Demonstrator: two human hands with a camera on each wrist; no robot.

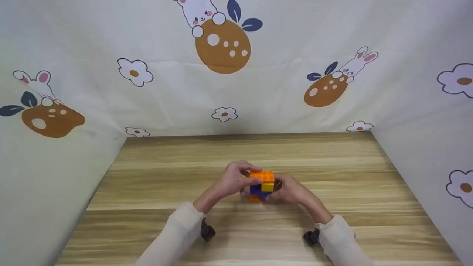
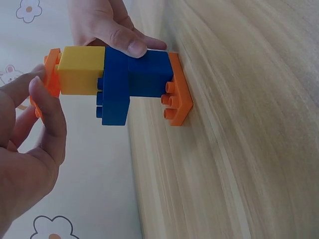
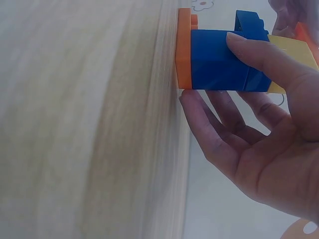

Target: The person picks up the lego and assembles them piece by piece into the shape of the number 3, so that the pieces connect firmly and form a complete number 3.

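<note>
A small stack of toy building bricks stands on the table between both hands. At its base lies an orange plate (image 2: 182, 97) with studs showing on one side. Two blue bricks (image 2: 149, 74) rise from it, the upper one jutting out sideways. Above them is a yellow brick (image 2: 82, 69), topped by another orange plate (image 1: 264, 175). My left hand (image 1: 235, 179) pinches this top plate between thumb and fingers. The plate looks slightly tilted against the yellow brick in the left wrist view. My right hand (image 1: 290, 190) grips the blue bricks, thumb on one face and fingers behind.
The wood-grain table (image 1: 166, 159) is enclosed by pale cloth walls (image 1: 177, 96) printed with rabbits, oranges and flowers. The back cloth meets the table's far edge. Dark wrist devices (image 1: 207, 232) sit at both sleeve cuffs.
</note>
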